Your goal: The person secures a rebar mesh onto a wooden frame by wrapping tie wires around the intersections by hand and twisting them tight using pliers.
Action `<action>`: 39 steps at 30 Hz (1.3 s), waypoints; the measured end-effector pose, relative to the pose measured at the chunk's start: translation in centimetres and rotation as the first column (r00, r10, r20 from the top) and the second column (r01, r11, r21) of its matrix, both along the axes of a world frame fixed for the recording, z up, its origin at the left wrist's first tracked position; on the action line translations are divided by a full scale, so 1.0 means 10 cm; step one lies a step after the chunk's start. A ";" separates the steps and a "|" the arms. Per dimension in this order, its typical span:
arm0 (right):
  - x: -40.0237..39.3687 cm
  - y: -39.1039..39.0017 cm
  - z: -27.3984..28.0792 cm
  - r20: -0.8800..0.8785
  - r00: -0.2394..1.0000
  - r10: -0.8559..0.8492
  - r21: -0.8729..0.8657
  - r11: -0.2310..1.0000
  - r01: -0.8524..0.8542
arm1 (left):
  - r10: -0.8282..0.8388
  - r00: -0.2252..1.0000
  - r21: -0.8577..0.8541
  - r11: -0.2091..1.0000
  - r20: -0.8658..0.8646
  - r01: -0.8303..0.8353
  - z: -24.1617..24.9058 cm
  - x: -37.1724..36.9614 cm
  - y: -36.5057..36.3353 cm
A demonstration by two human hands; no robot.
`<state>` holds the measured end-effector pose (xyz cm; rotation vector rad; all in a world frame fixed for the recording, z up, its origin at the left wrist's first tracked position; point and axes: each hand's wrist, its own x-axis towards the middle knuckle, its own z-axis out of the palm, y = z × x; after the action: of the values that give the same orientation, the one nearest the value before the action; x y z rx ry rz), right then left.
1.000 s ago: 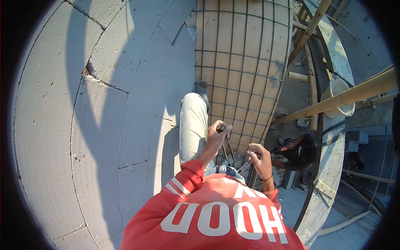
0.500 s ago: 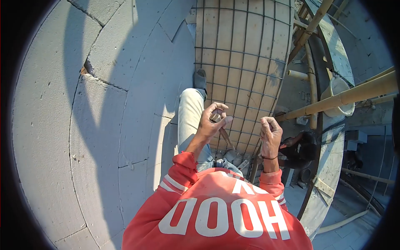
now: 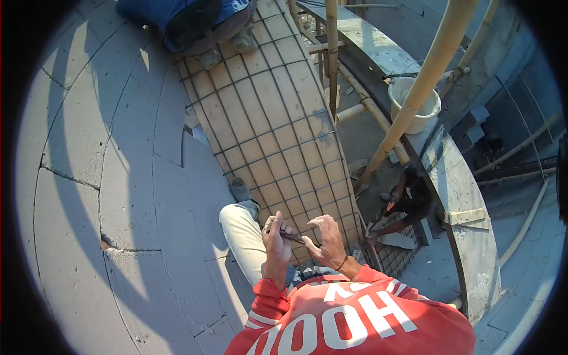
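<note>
In the head view, my left hand [image 3: 276,241] is closed around a slim, dark, rod-like tool [image 3: 291,236], whose exact kind I cannot tell. The tool points sideways toward my right hand [image 3: 327,241]. Thumb and fingers of that hand are apart in a curved shape, with the thumb right by the tool's end. Both hands are above a steel bar mesh [image 3: 278,142] laid over tan boards [image 3: 245,115]. My bent leg [image 3: 241,234] is just left of the hands, its shoe [image 3: 239,190] at the mesh edge.
Pale blocks [image 3: 127,195] form the surface at left. A person in blue [image 3: 204,21] is at the mesh's far end; another person [image 3: 408,198] works lower down at right. Bamboo poles [image 3: 423,77], a white bucket [image 3: 423,121] and a curved ledge [image 3: 467,236] stand along the right side.
The view has swung, bringing the person in blue into sight. My right hand has come in beside my left and its fingers have opened. The tool in my left hand now points sideways rather than down.
</note>
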<state>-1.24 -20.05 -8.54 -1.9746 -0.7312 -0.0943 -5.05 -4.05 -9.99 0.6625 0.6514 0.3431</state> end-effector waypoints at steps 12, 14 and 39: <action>-0.11 -0.50 -0.58 -0.467 0.871 -0.152 0.032 0.982 0.188 | -0.460 0.885 0.380 0.807 -0.077 0.452 -0.09 0.49 -0.35; -0.07 -0.69 -0.45 -0.743 0.669 0.003 0.336 0.866 0.369 | -0.451 0.889 0.662 0.646 -0.071 0.381 -0.41 0.59 -0.08; -0.24 -4.32 -1.43 -0.091 -0.094 -0.991 -0.163 -0.079 0.984 | -0.470 0.829 0.702 0.477 -0.303 0.528 -0.24 0.21 0.19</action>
<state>-3.65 -63.20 -22.83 -2.0647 1.1580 -0.8126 -2.98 -2.14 -12.44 1.6739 0.3102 0.0140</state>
